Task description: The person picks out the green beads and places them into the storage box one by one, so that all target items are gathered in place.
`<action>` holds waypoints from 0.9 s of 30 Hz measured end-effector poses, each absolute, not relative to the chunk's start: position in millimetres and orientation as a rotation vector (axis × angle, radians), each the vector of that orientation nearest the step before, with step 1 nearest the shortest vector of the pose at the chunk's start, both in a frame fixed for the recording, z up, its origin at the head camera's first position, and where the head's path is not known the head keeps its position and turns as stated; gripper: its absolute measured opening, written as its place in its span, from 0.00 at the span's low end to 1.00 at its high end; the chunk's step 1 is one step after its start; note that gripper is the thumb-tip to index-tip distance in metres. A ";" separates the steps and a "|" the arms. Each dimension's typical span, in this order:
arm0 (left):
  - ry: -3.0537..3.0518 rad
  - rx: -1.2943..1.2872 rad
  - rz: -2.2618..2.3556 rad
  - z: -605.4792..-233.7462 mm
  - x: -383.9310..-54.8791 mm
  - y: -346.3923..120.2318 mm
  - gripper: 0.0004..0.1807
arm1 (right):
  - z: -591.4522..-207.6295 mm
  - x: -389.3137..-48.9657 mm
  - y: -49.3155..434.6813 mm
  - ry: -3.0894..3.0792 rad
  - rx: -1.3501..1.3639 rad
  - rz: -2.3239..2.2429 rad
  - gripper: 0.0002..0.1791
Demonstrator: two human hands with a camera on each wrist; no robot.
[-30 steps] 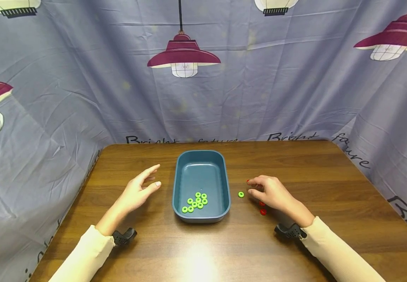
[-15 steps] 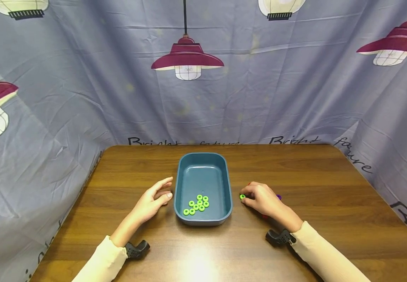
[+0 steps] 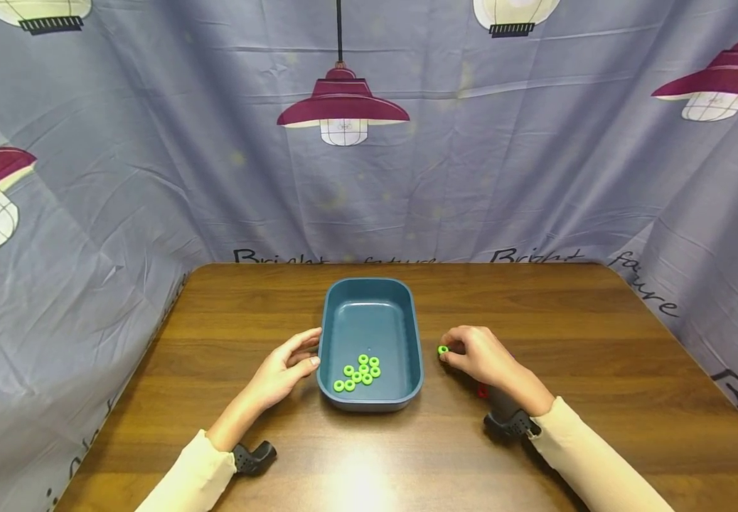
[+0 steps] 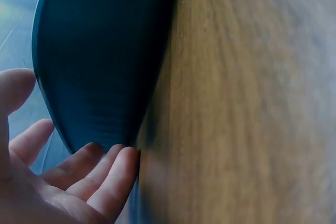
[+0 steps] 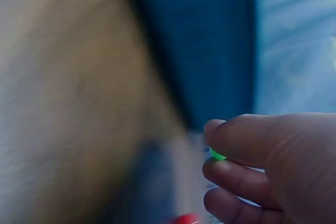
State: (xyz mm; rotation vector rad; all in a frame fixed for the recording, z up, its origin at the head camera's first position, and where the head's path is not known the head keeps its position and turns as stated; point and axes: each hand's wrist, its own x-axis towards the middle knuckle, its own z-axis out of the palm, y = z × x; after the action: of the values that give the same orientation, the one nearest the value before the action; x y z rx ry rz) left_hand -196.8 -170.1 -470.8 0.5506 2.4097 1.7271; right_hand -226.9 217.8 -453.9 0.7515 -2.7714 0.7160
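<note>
A blue-grey plastic box [image 3: 369,323] stands in the middle of the table, with several small green rings [image 3: 364,369] lying in its near half. My left hand [image 3: 279,373] is at the box's left side. In the left wrist view its extended fingers [image 4: 113,182] touch the box wall, and the thumb lies by the rim. Right of the box, my right hand [image 3: 480,355] pinches one green ring [image 3: 442,350] between thumb and fingertips. Only a sliver of that green ring [image 5: 217,155] shows in the right wrist view.
A red piece [image 3: 483,390] lies on the wooden table [image 3: 247,299] beneath the right hand, partly hidden by it. Black wrist mounts [image 3: 254,457] sit at both cuffs. A grey-blue curtain [image 3: 471,178] printed with lamps hangs behind the table.
My left hand has moved right, up to the box's side. The right hand has reached left to the loose green ring, now pinches it. The view has shifted slightly.
</note>
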 end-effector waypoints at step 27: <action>2.443 0.551 1.675 -472.6 -195.1 -168.7 0.30 | -432.4 -218.6 96.5 -2.759 0.904 0.461 0.06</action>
State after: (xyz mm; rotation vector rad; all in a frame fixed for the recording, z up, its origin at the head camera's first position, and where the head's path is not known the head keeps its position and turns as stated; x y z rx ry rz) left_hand -195.1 -168.7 -472.6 0.5513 2.4431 1.6750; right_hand -218.6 96.5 -432.4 0.9036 -2.7588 0.4611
